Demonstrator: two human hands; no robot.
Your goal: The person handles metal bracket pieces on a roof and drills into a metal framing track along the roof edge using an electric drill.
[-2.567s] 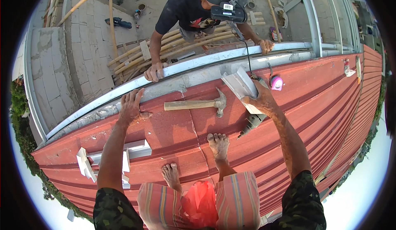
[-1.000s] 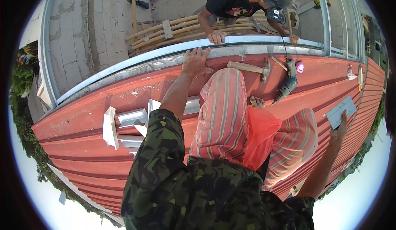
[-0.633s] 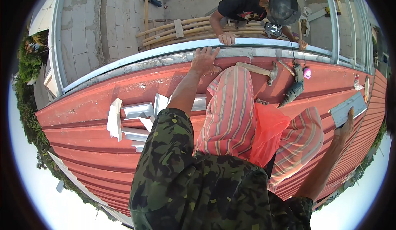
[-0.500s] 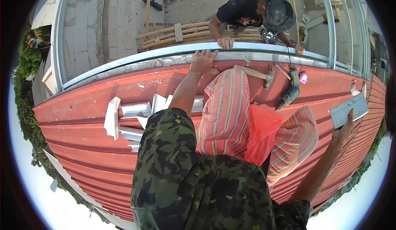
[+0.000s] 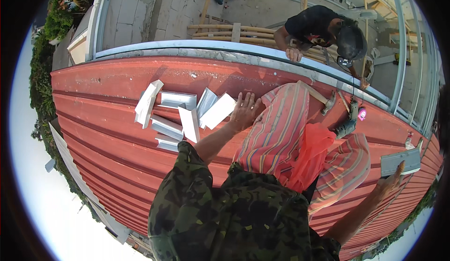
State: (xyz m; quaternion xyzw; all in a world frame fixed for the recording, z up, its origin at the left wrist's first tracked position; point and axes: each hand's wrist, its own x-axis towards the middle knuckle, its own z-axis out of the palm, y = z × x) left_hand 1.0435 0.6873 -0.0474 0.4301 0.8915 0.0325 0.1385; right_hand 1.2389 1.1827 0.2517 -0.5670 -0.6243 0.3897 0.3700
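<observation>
My left hand (image 5: 244, 112) lies flat on the red metal roof with its fingers apart. It is beside the right end of a white metal channel offcut (image 5: 219, 111). Several more silvery offcuts (image 5: 178, 100) lie scattered to its left. Far to the right, my right hand (image 5: 390, 185) rests low, a finger stretched over the face of a grey metal piece (image 5: 401, 161); its other fingers are partly hidden. Between my hands, my legs in striped trousers (image 5: 276, 125) are bent on the roof, a red plastic bag (image 5: 307, 155) between them.
Beyond my knees lie a hammer (image 5: 323, 102), a corded green drill (image 5: 348, 124) and a pink tape measure (image 5: 362, 114). A long metal beam (image 5: 206, 46) runs along the roof's edge. Behind it, below roof level, a helmeted person (image 5: 323, 31) grips the beam. Upright metal posts (image 5: 401, 50) stand right.
My left hand has left the beam at the roof's edge and come down beside the offcuts. My right hand stays by the grey piece. The view has shifted.
</observation>
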